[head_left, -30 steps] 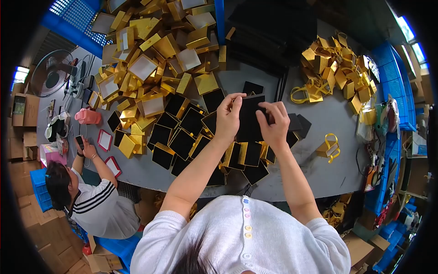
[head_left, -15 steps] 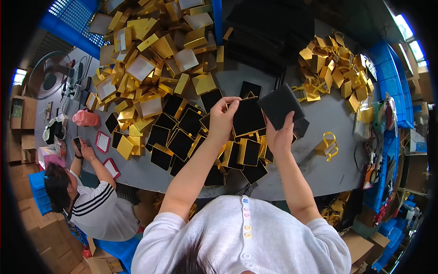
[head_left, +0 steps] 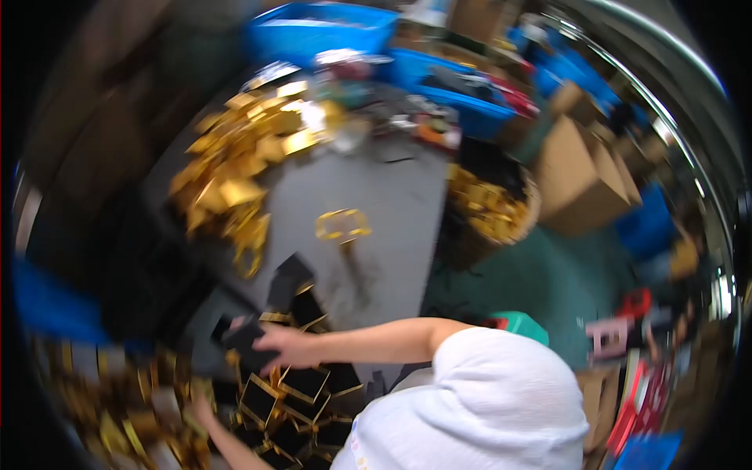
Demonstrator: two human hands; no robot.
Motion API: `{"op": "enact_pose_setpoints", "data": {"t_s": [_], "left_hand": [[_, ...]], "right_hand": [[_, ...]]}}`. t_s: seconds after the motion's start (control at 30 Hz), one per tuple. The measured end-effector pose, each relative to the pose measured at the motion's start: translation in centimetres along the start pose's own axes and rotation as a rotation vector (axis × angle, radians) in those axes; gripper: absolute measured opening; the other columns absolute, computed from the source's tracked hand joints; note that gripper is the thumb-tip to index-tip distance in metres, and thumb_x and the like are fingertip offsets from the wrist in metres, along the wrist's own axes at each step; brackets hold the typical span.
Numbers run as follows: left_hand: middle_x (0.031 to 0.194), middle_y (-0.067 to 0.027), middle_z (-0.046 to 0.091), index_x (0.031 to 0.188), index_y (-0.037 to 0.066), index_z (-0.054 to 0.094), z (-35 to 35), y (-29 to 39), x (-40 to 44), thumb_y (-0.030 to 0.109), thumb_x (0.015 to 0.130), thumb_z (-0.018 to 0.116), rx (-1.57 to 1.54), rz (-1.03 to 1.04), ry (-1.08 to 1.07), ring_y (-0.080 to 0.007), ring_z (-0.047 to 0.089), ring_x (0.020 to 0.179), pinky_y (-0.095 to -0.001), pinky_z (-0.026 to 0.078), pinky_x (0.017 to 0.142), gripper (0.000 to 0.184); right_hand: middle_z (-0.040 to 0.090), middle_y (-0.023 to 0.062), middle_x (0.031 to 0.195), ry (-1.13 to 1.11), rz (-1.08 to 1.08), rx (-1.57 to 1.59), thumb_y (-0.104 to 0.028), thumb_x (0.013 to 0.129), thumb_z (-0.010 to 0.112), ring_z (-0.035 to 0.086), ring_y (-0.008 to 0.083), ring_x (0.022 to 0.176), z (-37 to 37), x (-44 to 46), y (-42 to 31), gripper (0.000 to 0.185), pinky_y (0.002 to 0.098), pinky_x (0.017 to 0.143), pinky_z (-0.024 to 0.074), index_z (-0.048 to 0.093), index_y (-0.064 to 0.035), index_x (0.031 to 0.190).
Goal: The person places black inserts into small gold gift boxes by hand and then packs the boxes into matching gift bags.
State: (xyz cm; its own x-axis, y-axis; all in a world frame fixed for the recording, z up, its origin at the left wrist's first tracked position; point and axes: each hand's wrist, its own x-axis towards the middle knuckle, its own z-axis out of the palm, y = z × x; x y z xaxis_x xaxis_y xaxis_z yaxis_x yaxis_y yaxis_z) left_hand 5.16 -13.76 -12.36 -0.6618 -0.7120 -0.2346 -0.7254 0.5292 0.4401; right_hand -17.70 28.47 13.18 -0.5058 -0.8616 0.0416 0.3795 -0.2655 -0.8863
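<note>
The view is smeared by motion. My right hand grips a dark, flat black piece above the table, beside the black-lined gold boxes. At the lower left my left hand reaches among the heaped gold boxes; its fingers are too blurred to show whether they hold anything. Another dark piece lies just beyond my right hand. Farther up, a small gold item with a yellow ribbon rests on the grey table.
A pile of gold bags covers the table's far left part. Blue bins stand behind it. Beyond the table's right edge are a round container of gold pieces and a cardboard box. Dark stacked material lies at left.
The view has swung to the right. My left hand has moved from the black-lined boxes to the gold box heap. My right hand still holds a black piece, now lower and more tilted.
</note>
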Motion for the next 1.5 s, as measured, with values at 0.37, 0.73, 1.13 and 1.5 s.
{"op": "enact_pose_setpoints", "data": {"t_s": [0.37, 0.73, 1.13, 1.5], "left_hand": [[0.129, -0.0183, 0.052, 0.144, 0.007, 0.029, -1.2, 30.3, -7.1, 0.047, 0.086, 0.063, -0.244, 0.222, 0.127, -0.0375, 0.058, 0.104, -0.0481, 0.051, 0.084, 0.079], [0.133, -0.0128, 0.047, 0.150, 0.018, 0.016, -7.8, 21.9, -14.1, 0.045, 0.081, 0.072, -0.424, 0.609, 0.245, -0.0415, 0.054, 0.108, -0.0534, 0.053, 0.083, 0.092], [0.146, -0.0153, 0.026, 0.152, 0.021, 0.013, -8.8, 35.7, -24.1, 0.001, 0.056, 0.073, -1.321, 0.270, -0.407, -0.0321, 0.036, 0.133, -0.0447, 0.040, 0.106, 0.115], [0.136, -0.0090, 0.044, 0.146, 0.015, 0.026, -9.2, 34.5, -24.1, -0.007, 0.074, 0.066, -1.532, -0.086, -0.271, -0.0214, 0.047, 0.123, -0.0336, 0.042, 0.103, 0.085]], "right_hand": [[0.035, 0.0069, 0.137, 0.021, 0.353, 0.137, -0.059, 0.091, 0.040, 0.040, 0.0248, 0.118, -2.5, -3.4, 2.4, 0.063, 0.0492, 0.091, 0.0410, 0.023, -0.0330, 0.146], [0.038, 0.0192, 0.136, 0.180, -0.163, -0.813, -0.038, 0.081, 0.064, 0.036, 0.0360, 0.126, -2.3, -3.1, 2.0, 0.064, 0.0474, 0.107, 0.0294, 0.042, -0.0162, 0.138], [0.040, 0.0173, 0.141, -0.405, -0.592, -1.112, -0.033, 0.083, 0.066, 0.029, 0.0392, 0.137, 0.4, -1.7, 0.0, 0.053, 0.0597, 0.113, 0.0120, 0.053, -0.0085, 0.128], [0.009, 0.0192, 0.156, -0.199, -0.174, -0.778, -0.006, 0.088, 0.051, 0.016, 0.0342, 0.144, 1.9, -1.9, 2.2, 0.069, 0.0434, 0.115, 0.0184, 0.020, -0.0070, 0.149]]}}
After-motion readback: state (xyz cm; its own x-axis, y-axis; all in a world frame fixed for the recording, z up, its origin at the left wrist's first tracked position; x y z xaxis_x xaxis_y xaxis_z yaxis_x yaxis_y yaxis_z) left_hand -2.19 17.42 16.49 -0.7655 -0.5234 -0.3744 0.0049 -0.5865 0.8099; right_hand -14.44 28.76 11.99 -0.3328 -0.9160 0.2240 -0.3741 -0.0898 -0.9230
